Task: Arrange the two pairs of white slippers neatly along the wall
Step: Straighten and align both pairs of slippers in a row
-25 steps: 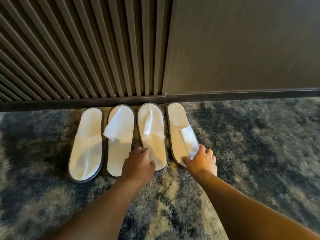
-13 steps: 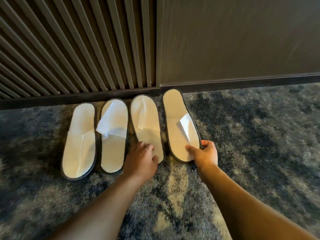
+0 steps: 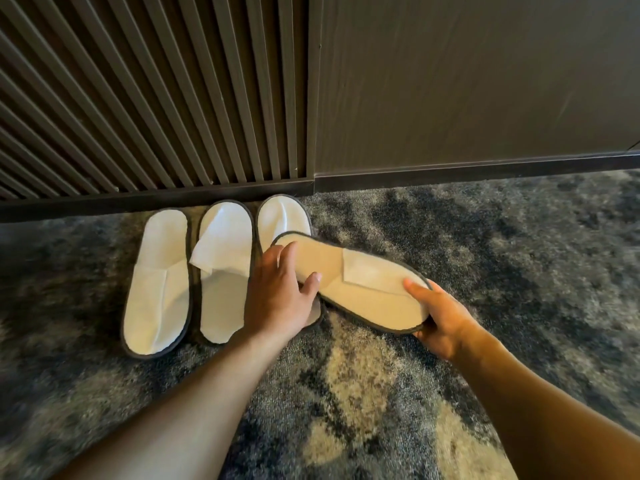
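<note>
Above the carpet (image 3: 381, 393), the right hand (image 3: 445, 322) holds the heel end of one white slipper (image 3: 360, 289). Its fingers curl under the sole and its thumb sits on top. The left hand (image 3: 277, 299) grips the other end of the same slipper, thumb on top, fingers wrapped round the edge. The slipper is lifted and lies crosswise, not pointing at the wall (image 3: 450, 81). Its strap is folded flat. Behind the left hand, a second slipper (image 3: 282, 216) lies on the carpet with its toe just beside the wall; the hand hides much of it. Two more slippers (image 3: 225, 271) (image 3: 157, 285) lie next to it in a row, farther left, toes toward the wall too.
</note>
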